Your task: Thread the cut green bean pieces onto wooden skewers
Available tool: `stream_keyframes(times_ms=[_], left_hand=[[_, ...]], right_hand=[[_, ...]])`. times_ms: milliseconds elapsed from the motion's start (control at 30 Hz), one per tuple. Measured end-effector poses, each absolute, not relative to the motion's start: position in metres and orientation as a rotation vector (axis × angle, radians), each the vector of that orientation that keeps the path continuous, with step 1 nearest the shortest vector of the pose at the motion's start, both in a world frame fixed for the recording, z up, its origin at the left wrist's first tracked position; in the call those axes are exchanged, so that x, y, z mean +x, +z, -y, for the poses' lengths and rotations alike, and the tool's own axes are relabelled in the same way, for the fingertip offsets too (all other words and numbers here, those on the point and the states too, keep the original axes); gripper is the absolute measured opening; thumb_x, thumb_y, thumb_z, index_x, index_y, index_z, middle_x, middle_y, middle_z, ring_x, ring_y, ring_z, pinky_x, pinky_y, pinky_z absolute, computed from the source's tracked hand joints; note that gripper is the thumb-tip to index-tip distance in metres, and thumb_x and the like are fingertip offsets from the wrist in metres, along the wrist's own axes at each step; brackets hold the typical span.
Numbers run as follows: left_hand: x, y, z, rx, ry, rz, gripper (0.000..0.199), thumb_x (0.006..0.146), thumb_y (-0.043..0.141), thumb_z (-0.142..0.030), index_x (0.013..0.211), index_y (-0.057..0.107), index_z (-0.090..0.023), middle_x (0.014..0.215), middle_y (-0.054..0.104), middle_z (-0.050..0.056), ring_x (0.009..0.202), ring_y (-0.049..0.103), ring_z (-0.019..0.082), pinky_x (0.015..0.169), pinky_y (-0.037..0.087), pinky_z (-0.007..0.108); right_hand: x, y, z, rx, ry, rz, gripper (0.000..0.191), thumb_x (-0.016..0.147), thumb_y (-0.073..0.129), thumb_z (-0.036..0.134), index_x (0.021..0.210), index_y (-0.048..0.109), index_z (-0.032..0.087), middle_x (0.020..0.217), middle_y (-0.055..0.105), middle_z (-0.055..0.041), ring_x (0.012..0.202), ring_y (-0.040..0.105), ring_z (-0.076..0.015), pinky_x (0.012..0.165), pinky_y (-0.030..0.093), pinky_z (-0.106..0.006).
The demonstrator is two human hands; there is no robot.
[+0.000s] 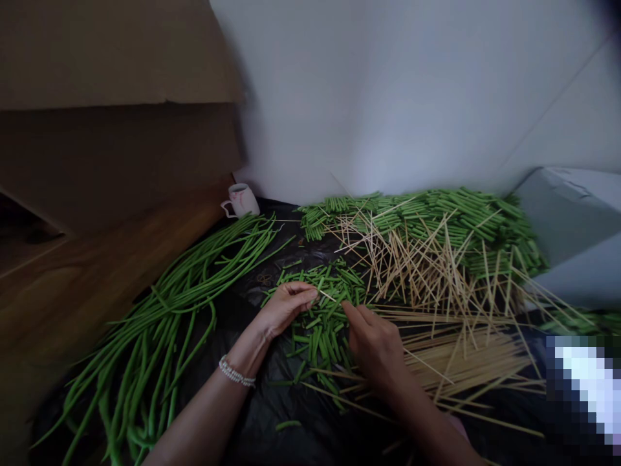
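My left hand (291, 305), with a beaded bracelet at the wrist, pinches a small green bean piece at its fingertips, over a pile of cut green bean pieces (323, 340). Just to its right, my right hand (371, 336) is closed around a thin wooden skewer (326, 296), whose pale end reaches toward the left fingertips. More loose skewers (478, 359) lie beside and beyond the right hand. Behind them, skewered rows of cut beans (436, 217) are heaped along the wall. Long uncut beans (194, 285) spread out on the left.
A black plastic sheet (233, 369) covers the work surface. A white mug (242, 200) stands at the back, by a cardboard box (116, 149). A pale wall (388, 97) rises behind; a light-coloured box (577, 220) sits at the right.
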State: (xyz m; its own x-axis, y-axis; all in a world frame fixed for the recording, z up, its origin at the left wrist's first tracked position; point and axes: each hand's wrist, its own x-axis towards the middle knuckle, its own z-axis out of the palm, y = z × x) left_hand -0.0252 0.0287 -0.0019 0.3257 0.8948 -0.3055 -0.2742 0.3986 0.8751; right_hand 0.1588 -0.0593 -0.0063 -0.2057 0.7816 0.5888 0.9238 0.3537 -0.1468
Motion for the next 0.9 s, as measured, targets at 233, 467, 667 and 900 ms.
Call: stream_keyframes(times_ms=[233, 467, 667, 900], left_hand=[[-0.026, -0.001, -0.028, 0.836, 0.881, -0.917, 0.025, 0.053, 0.089, -0.028, 0.068, 0.074, -0.015, 0.067, 0.067, 0.001, 0.06, 0.056, 0.007, 0.063, 0.043, 0.021], [-0.018, -0.007, -0.021, 1.085, 0.781, -0.921, 0.019, 0.06, 0.084, -0.029, 0.07, 0.076, -0.016, 0.061, 0.066, 0.0, 0.055, 0.052, 0.009, 0.06, 0.041, 0.023], [-0.022, -0.006, -0.026, 1.145, 0.89, -0.926, 0.023, 0.067, 0.08, -0.036, 0.079, 0.077, -0.017, 0.078, 0.072, 0.004, 0.071, 0.061, 0.014, 0.074, 0.046, 0.026], [-0.044, -0.007, -0.045, 1.493, 1.018, -1.268, 0.019, 0.07, 0.076, -0.034, 0.08, 0.077, -0.018, 0.085, 0.074, 0.007, 0.078, 0.064, 0.019, 0.079, 0.045, 0.031]], right_hand=[[0.158, -0.005, 0.06, -1.482, -0.267, 2.021, 0.036, 0.08, 0.043, 0.002, 0.105, 0.065, 0.016, 0.075, 0.065, -0.0015, 0.062, 0.058, -0.0121, 0.056, 0.037, -0.024], [0.153, -0.006, 0.06, -1.468, -0.171, 2.051, 0.035, 0.082, 0.043, 0.004, 0.107, 0.064, 0.016, 0.073, 0.065, -0.0012, 0.063, 0.058, -0.0116, 0.058, 0.038, -0.022], [0.157, -0.003, 0.059, -1.491, -0.264, 2.025, 0.035, 0.083, 0.043, 0.003, 0.107, 0.064, 0.017, 0.073, 0.065, -0.001, 0.061, 0.057, -0.0117, 0.056, 0.036, -0.023], [0.165, 0.001, 0.056, -1.446, -0.461, 1.949, 0.031, 0.087, 0.042, 0.007, 0.107, 0.065, 0.013, 0.072, 0.064, -0.0018, 0.061, 0.056, -0.0125, 0.057, 0.036, -0.026]])
